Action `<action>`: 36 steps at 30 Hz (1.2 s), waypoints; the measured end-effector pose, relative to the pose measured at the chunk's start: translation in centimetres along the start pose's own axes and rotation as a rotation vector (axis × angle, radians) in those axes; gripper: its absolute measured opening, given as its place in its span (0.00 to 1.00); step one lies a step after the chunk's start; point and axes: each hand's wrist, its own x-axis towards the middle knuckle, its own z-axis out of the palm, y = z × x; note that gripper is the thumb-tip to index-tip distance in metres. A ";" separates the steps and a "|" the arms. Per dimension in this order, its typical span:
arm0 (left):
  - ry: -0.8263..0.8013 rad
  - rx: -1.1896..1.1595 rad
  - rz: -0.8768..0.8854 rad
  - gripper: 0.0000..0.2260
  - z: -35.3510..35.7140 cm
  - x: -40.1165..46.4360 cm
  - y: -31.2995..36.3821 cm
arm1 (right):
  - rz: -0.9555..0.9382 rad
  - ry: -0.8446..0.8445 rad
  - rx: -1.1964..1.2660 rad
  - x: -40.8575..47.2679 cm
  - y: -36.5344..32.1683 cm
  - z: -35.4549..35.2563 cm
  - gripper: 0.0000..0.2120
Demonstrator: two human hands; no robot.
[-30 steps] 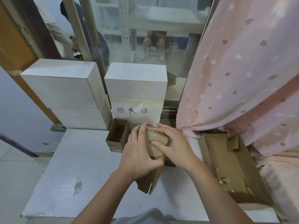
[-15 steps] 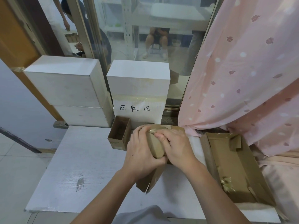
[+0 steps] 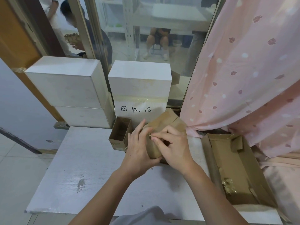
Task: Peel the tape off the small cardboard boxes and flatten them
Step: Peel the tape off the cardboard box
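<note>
A white table [image 3: 68, 168] serves as the landmark. At its far edge stands an open small carton [image 3: 120, 132], with white blocks [image 3: 139, 83] behind; off its right edge lies a brown tray [image 3: 240, 169] under a pink curtain [image 3: 243, 78]. Above the table's far middle, a cardboard box [image 3: 164, 124] tilts away, long axis running front to back. The left hand [image 3: 139, 153] clamps its near left side; the right hand [image 3: 175, 146] pinches at its top, fingertips together

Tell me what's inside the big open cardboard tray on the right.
The cardboard tray holds crumpled tape near its front and a loose cardboard flap at the back. The pink curtain covers its far right corner.
</note>
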 end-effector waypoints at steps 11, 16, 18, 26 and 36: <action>0.026 -0.146 -0.050 0.44 -0.7 -0.6 -0.3 | 0.104 -0.049 0.172 0.2 -1.5 -0.1 0.05; -0.017 -0.137 -0.017 0.46 -1.1 -0.7 -0.9 | 0.118 -0.054 0.101 0.1 -1.4 -0.1 0.05; -0.038 -0.116 0.043 0.47 -1.3 -0.6 -1.2 | 0.145 -0.025 0.092 0.2 -1.5 -0.1 0.06; -0.053 -0.161 0.093 0.42 -1.8 -0.7 0.0 | -0.037 -0.120 0.009 0.5 -0.6 -0.8 0.07; -0.055 -0.145 0.062 0.43 -1.9 -0.7 -0.2 | 0.084 -0.217 -0.007 0.3 -0.2 -1.2 0.08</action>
